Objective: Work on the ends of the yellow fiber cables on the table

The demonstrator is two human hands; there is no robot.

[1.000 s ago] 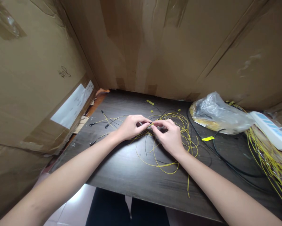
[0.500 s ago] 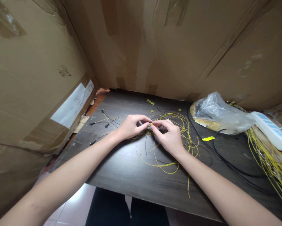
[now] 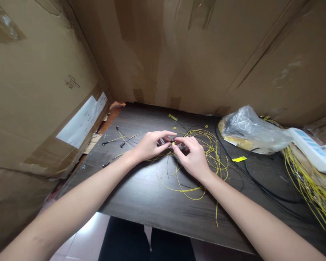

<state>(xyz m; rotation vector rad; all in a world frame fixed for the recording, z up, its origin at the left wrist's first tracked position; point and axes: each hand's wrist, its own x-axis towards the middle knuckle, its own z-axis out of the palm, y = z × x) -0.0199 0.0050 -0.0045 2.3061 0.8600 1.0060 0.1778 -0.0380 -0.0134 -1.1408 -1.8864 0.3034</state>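
Over the middle of the table my right hand (image 3: 192,154) pinches a small black and yellow piece (image 3: 173,143) between thumb and fingertips. It looks like a cable connector with a yellow part on it, too small to make out fully. Just left of it is my left hand (image 3: 152,145), its index finger stretched out above the piece and its thumb apart below, close to the piece. Loose yellow wires (image 3: 213,145) lie coiled beneath and to the right of my hands. To the left, thin cables end in several black angled connectors (image 3: 122,145).
Small yellow pieces (image 3: 173,117) lie at the table's back. A clear plastic bag (image 3: 254,132), a white power strip (image 3: 312,150) and a yellow wire bundle (image 3: 307,181) sit on the right. A black cable (image 3: 263,190) carries a yellow tag (image 3: 239,159). Cardboard (image 3: 174,54) walls the back and left.
My left index finger has straightened and lifted away from the small piece, which both hands pinched before. More of its yellow part shows at my right fingertips. The view has shifted slightly.
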